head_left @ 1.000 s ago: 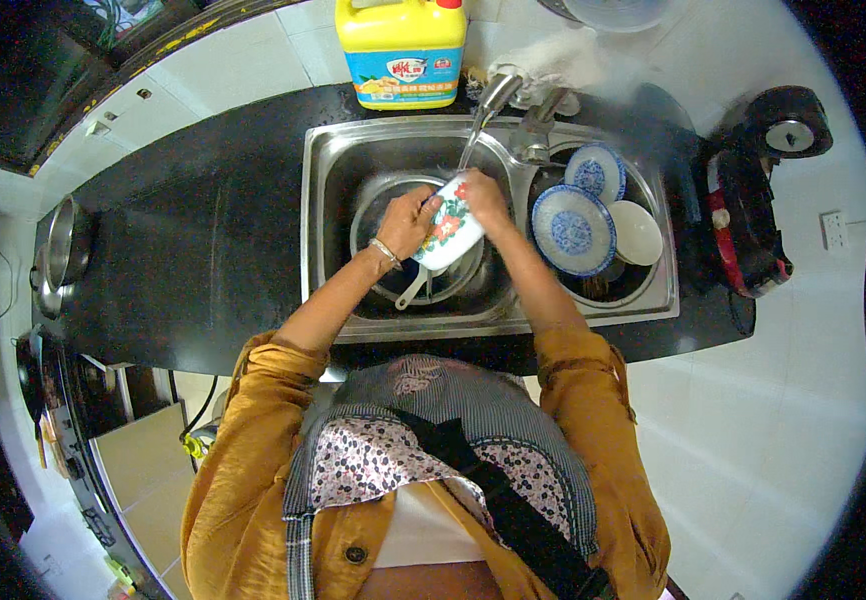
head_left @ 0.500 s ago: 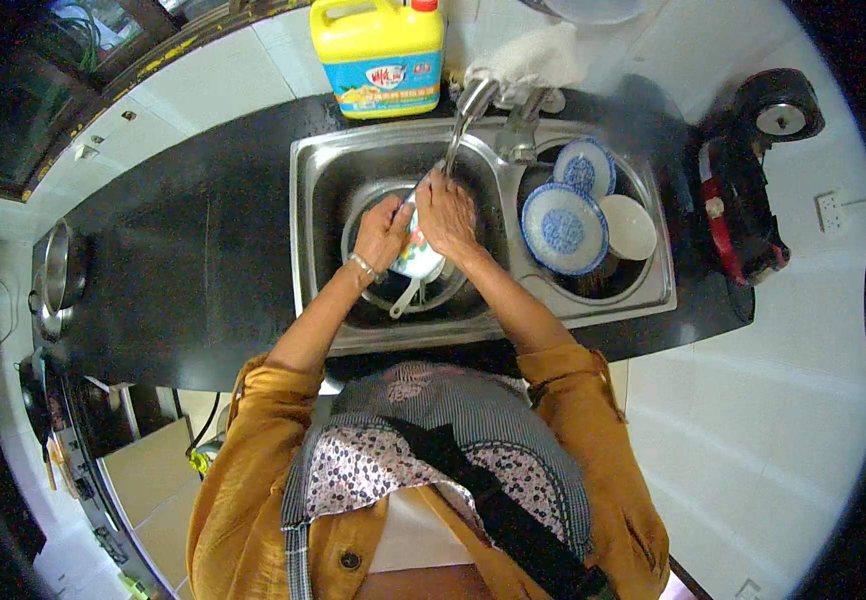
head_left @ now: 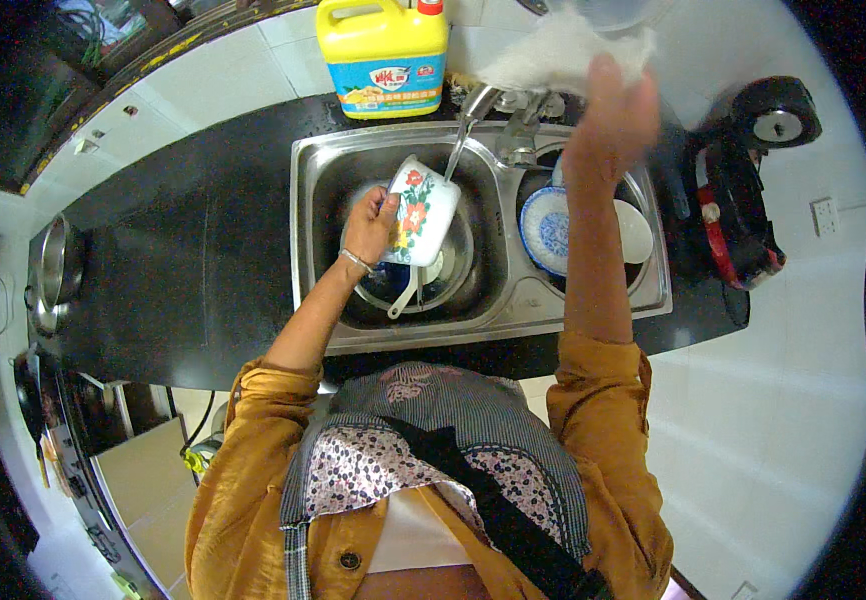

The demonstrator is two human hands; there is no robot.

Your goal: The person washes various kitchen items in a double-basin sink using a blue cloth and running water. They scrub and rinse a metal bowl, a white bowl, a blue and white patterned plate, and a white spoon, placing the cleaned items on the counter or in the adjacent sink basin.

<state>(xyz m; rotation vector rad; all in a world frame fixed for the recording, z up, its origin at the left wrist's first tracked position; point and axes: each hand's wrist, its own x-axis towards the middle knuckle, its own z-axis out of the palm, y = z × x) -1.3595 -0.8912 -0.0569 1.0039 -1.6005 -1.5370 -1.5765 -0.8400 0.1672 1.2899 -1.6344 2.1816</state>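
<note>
We see the right forearm covering part of the right basin (head_left: 657, 288), so the blue-and-white bowl (head_left: 543, 232) and the white bowl (head_left: 637, 235) there are partly hidden. The yellow jug (head_left: 385, 45) is cut off by the upper edge. In the metal bowl (head_left: 461, 250), a pale-handled utensil (head_left: 405, 298) shows, but its head is difficult for us to make out.

The hands are well apart. The left hand (head_left: 369, 228) is clamped on the side of the flowered white dish (head_left: 425, 215), which is tilted above the left basin (head_left: 494, 225), near the tap (head_left: 477, 104). The right hand (head_left: 613, 125) is raised and blurred by the white cloth (head_left: 553, 50); we cannot tell whether its fingers grasp this cloth.
</note>
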